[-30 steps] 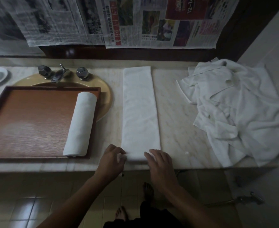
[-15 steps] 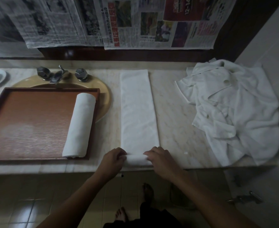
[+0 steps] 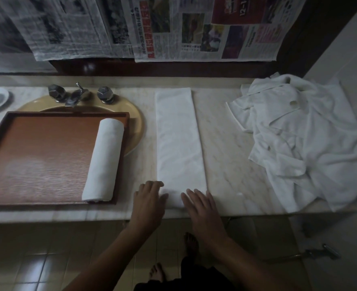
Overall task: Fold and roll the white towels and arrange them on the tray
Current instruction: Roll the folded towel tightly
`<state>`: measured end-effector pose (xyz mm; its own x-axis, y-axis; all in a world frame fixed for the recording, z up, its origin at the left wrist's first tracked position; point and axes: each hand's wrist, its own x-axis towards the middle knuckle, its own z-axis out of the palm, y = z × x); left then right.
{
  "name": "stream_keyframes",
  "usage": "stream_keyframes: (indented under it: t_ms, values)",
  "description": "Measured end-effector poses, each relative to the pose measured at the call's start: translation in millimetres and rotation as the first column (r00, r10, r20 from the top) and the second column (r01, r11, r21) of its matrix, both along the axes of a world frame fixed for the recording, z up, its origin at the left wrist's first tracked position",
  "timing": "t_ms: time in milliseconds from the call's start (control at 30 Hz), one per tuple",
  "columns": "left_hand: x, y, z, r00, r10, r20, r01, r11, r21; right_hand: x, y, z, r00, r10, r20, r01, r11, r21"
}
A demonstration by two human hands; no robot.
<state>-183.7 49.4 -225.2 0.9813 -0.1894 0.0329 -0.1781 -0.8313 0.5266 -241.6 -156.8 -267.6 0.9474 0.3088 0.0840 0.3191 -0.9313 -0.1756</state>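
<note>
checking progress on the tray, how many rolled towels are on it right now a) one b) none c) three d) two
a: a single rolled towel lies along the right side of the tray, while the folded towel is on the counter, not on the tray.

Left hand [image 3: 149, 201] and right hand [image 3: 202, 208] have uncurled, fingers now flatter over the folded towel [image 3: 177, 139].

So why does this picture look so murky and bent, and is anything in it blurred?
Head view: the light is dim, so the floor goes almost black and the folded towel glows pale. Head view: the wide lens bows the counter edge. Head view: a soft sheen sits on the tray, and the left hand blurs at its fingertips.
</note>
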Motion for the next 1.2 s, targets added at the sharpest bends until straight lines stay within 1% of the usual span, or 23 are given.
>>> stream_keyframes:
  t_ms: [33, 67, 100, 133, 200, 267, 433, 500, 600, 700, 767, 867, 933, 967, 1033, 1100, 1133, 1167, 1200]
  values:
    - [-10, -2, -4, 0.989, -0.111, 0.101, 0.106, 0.993, 0.059, 2, 0, 2, 1.000, 0.000, -0.015, 0.000, 1.000, -0.011]
    - [-18, -4, -9, 0.964, -0.220, 0.147, 0.204, 0.972, 0.116, 4, 0, 3, 1.000, -0.003, -0.020, 0.003, 1.000, -0.019]
    - [-26, -5, -16, 0.940, -0.304, 0.152, 0.280, 0.946, 0.163, 6, 0, 3, 1.000, -0.006, -0.028, 0.005, 1.000, -0.020]
    - [-31, -4, -23, 0.925, -0.353, 0.136, 0.323, 0.924, 0.203, 8, -1, 3, 0.999, -0.004, -0.034, 0.003, 1.000, -0.018]
    - [-28, 2, -33, 0.924, -0.372, 0.091, 0.338, 0.904, 0.263, 14, -3, 4, 0.999, 0.015, -0.042, -0.015, 1.000, -0.013]
    - [-17, 9, -36, 0.927, -0.370, 0.064, 0.339, 0.898, 0.282, 22, -7, 6, 0.997, 0.037, -0.074, -0.037, 0.999, 0.005]
    - [6, 19, -30, 0.892, -0.451, -0.018, 0.440, 0.859, 0.261, 34, -15, 12, 0.984, 0.013, -0.176, -0.001, 0.998, 0.071]
    - [7, 23, -26, 0.887, -0.459, -0.043, 0.456, 0.860, 0.231, 34, -18, 20, 0.977, 0.027, -0.210, -0.006, 0.995, 0.098]
    - [3, 30, -20, 0.890, -0.453, -0.055, 0.456, 0.881, 0.129, 30, -25, 33, 0.935, 0.006, -0.356, 0.085, 0.967, 0.240]
    - [0, 36, -15, 0.900, -0.427, -0.093, 0.429, 0.903, 0.008, 25, -32, 36, 0.885, -0.031, -0.464, 0.192, 0.933, 0.305]
    - [3, 37, -15, 0.910, -0.394, -0.131, 0.386, 0.919, -0.081, 25, -35, 35, 0.895, -0.040, -0.444, 0.202, 0.924, 0.324]
    - [10, 35, -13, 0.928, -0.334, -0.167, 0.306, 0.936, -0.175, 30, -35, 35, 0.919, -0.066, -0.388, 0.188, 0.940, 0.285]
    - [15, 35, -14, 0.931, -0.311, -0.190, 0.280, 0.945, -0.171, 33, -32, 36, 0.930, -0.102, -0.352, 0.185, 0.960, 0.210]
    - [17, 36, -15, 0.931, -0.294, -0.215, 0.261, 0.950, -0.170, 32, -29, 36, 0.948, -0.118, -0.297, 0.176, 0.968, 0.178]
    - [23, 35, -15, 0.925, -0.258, -0.279, 0.222, 0.963, -0.153, 24, -19, 36, 0.981, -0.138, -0.137, 0.158, 0.977, 0.145]
    - [32, 32, -11, 0.910, -0.244, -0.336, 0.219, 0.969, -0.111, 11, -4, 33, 0.992, -0.123, -0.003, 0.122, 0.982, 0.144]
    - [37, 30, -8, 0.898, -0.238, -0.370, 0.220, 0.971, -0.090, 4, 3, 31, 0.994, -0.104, 0.040, 0.098, 0.985, 0.142]
    - [41, 28, -5, 0.886, -0.232, -0.401, 0.220, 0.972, -0.076, -2, 10, 28, 0.995, -0.091, 0.047, 0.084, 0.988, 0.132]
    - [45, 26, -2, 0.878, -0.226, -0.423, 0.217, 0.974, -0.070, -7, 15, 26, 0.996, -0.087, 0.020, 0.084, 0.991, 0.108]
